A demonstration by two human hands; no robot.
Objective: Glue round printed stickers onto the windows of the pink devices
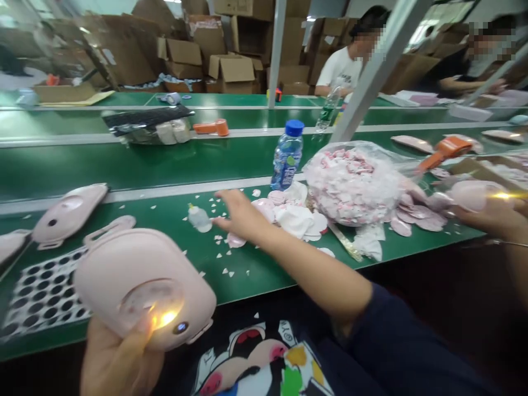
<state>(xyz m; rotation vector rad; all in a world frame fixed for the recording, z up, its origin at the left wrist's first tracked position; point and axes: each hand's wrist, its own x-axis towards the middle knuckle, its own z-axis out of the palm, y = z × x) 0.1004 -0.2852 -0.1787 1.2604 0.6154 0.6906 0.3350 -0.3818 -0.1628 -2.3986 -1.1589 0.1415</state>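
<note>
You're clenching fingers round pink plastic case (140, 280) in left hand (119, 360); right hand (241, 214) reaching open-fingered toward pink film scraps (295, 212). Next move seemingly calls for pinching scrap.

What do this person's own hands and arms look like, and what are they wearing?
The left hand and right hand are bare, without gloves. The right arm comes out of a short navy sleeve. The dark shirt has a colourful cartoon print.

We face a green conveyor belt (136, 170); cardboard boxes (231, 74) pile high behind it, pale floor (16, 80) beyond its left end. Metal posts (277, 49) rise from it.
</note>
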